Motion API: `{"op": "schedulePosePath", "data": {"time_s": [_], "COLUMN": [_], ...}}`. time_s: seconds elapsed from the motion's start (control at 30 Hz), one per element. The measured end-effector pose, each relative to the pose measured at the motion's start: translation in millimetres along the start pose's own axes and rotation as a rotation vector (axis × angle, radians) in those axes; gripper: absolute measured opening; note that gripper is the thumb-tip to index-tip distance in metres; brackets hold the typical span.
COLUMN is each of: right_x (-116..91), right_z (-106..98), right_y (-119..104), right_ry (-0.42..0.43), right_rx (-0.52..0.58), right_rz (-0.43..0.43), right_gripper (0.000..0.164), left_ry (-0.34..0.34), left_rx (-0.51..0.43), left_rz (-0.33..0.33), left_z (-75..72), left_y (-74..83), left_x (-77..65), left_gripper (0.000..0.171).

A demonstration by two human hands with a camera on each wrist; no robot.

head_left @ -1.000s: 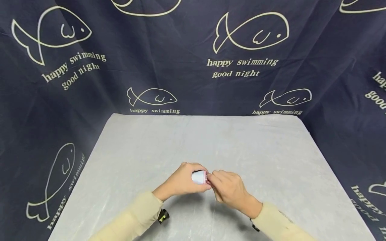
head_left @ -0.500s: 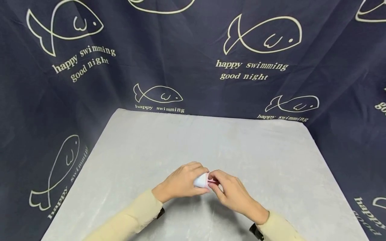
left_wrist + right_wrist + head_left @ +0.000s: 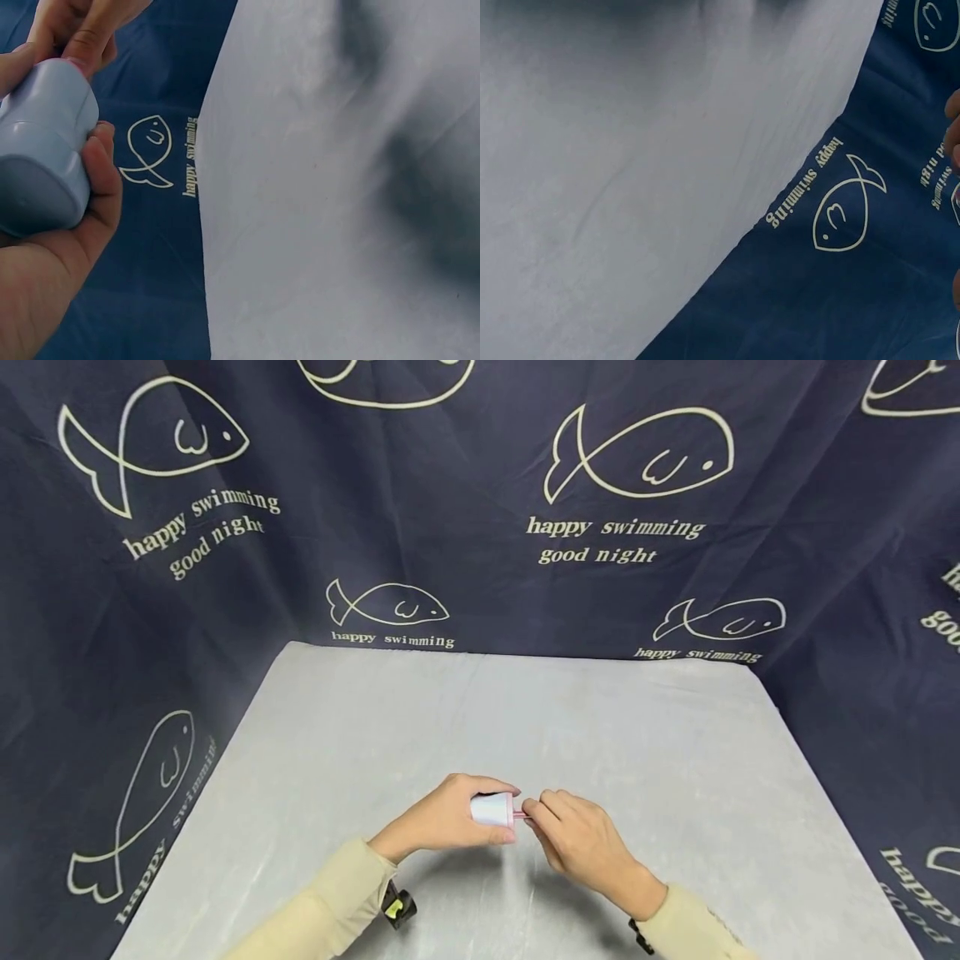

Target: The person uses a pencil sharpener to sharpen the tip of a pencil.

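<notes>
My left hand (image 3: pixel 442 817) grips a small pale blue, rounded cylinder (image 3: pixel 491 809) with a pink rim, held on its side above the table. In the left wrist view the cylinder (image 3: pixel 45 142) shows its smooth, wide base, with fingers curled round its side. A thin pink stick (image 3: pixel 519 815) juts from the rimmed end toward the right. My right hand (image 3: pixel 581 839) pinches that stick just outside the rim, its far part hidden by the fingers. Only a few fingertips (image 3: pixel 952 139) enter the right wrist view, at its right edge.
A pale grey cloth covers the table (image 3: pixel 360 727). Dark blue curtains (image 3: pixel 480 527) with fish drawings and lettering hang behind it and at both sides. A black wrist device (image 3: pixel 398 906) hangs below the left sleeve.
The right fingers were at the rim a second ago. They now sit slightly apart from it, with a short length of pink stick showing between. The head view has shifted a little.
</notes>
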State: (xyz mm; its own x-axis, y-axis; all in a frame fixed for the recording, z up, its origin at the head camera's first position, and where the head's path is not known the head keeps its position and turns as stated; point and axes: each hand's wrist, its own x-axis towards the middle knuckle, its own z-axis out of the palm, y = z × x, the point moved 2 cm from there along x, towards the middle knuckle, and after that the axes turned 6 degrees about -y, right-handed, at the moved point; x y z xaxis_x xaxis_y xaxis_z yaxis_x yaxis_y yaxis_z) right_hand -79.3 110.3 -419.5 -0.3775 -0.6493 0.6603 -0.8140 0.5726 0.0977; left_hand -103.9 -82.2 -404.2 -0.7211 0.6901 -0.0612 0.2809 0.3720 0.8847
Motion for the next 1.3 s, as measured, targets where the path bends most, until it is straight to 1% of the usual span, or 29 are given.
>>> {"op": "schedulePosePath", "data": {"time_s": [0.1, 0.23, 0.3, 0.4, 0.5, 0.6, 0.73, 0.8, 0.9, 0.97, 1.0, 1.03, 1.07, 1.1, 1.13, 1.17, 1.2, 1.23, 1.27, 1.3], "right_x": [0.1, -0.4, -0.8, -0.7, -1.4, -3.2, -7.7, -9.5, -9.0, -6.3, -4.7, -3.3, -1.9, -0.6, 0.7, 1.6, 1.9, 2.0, 1.9, 1.6], "right_z": [-1.6, -1.4, -1.0, -0.9, -0.6, -0.5, -1.9, -4.2, -9.3, -13.2, -15.2, -17.4, -19.6, -21.6, -23.4, -24.7, -25.5, -26.2, -26.7, -26.9], "right_y": [-0.8, -3.3, -4.8, -7.1, -7.9, -7.6, -7.3, -8.0, -9.3, -9.2, -9.0, -8.6, -8.0, -6.9, -5.1, -3.2, -1.0, 1.2, 3.3, 5.0], "right_ry": [0.001, 0.013, 0.01, -0.022, -0.061, -0.081, -0.088, -0.061, 0.044, 0.112, 0.122, 0.107, 0.062, -0.023, -0.134, -0.257, -0.372, -0.469, -0.546, -0.608], "right_rx": [0.016, 0.045, 0.06, 0.087, 0.129, 0.175, 0.195, 0.137, -0.028, -0.112, -0.12, -0.086, -0.011, 0.11, 0.273, 0.465, 0.668, 0.853, 0.991, 1.082], "right_rz": [0.017, 0.029, 0.035, 0.055, 0.094, 0.135, 0.173, 0.146, 0.042, -0.015, -0.026, -0.022, 0.003, 0.052, 0.123, 0.212, 0.324, 0.447, 0.565, 0.657], "right_gripper": [0.03, 0.03, 0.03, 0.031, 0.031, 0.031, 0.033, 0.035, 0.036, 0.036, 0.036, 0.037, 0.036, 0.035, 0.033, 0.032, 0.031, 0.03, 0.028, 0.028], "left_ry": [0.018, 0.042, 0.048, 0.06, 0.082, 0.117, 0.173, 0.177, 0.158, 0.16, 0.167, 0.179, 0.193, 0.211, 0.227, 0.238, 0.246, 0.251, 0.252, 0.251], "left_rx": [-0.057, -0.098, -0.12, -0.141, -0.156, -0.19, -0.194, -0.192, -0.217, -0.203, -0.184, -0.144, -0.093, -0.025, 0.05, 0.131, 0.212, 0.291, 0.355, 0.411], "left_rz": [0.014, 0.032, 0.026, 0.032, 0.047, 0.063, 0.061, 0.039, 0.017, 0.042, 0.075, 0.114, 0.162, 0.218, 0.281, 0.345, 0.405, 0.466, 0.52, 0.566], "left_z": [1.1, 2.8, 3.3, 3.6, 3.7, 5.4, 11.6, 15.8, 22.4, 26.0, 27.6, 29.1, 30.7, 32.0, 33.3, 34.6, 35.8, 37.0, 37.8, 38.3], "left_y": [-1.0, -3.7, -5.8, -9.5, -11.7, -12.1, -10.9, -8.7, -4.3, 0.2, 2.3, 4.1, 5.6, 7.0, 7.8, 8.3, 8.3, 8.2, 7.7, 7.3], "left_x": [0.0, -1.1, -2.4, -4.4, -5.4, -5.3, -3.6, -2.6, -1.7, -2.3, -2.6, -3.3, -4.2, -5.2, -6.3, -7.4, -8.0, -8.4, -8.4, -8.0], "left_gripper": [0.051, 0.05, 0.05, 0.048, 0.047, 0.047, 0.047, 0.046, 0.046, 0.046, 0.047, 0.047, 0.048, 0.049, 0.049, 0.05, 0.051, 0.052, 0.053, 0.053]}}
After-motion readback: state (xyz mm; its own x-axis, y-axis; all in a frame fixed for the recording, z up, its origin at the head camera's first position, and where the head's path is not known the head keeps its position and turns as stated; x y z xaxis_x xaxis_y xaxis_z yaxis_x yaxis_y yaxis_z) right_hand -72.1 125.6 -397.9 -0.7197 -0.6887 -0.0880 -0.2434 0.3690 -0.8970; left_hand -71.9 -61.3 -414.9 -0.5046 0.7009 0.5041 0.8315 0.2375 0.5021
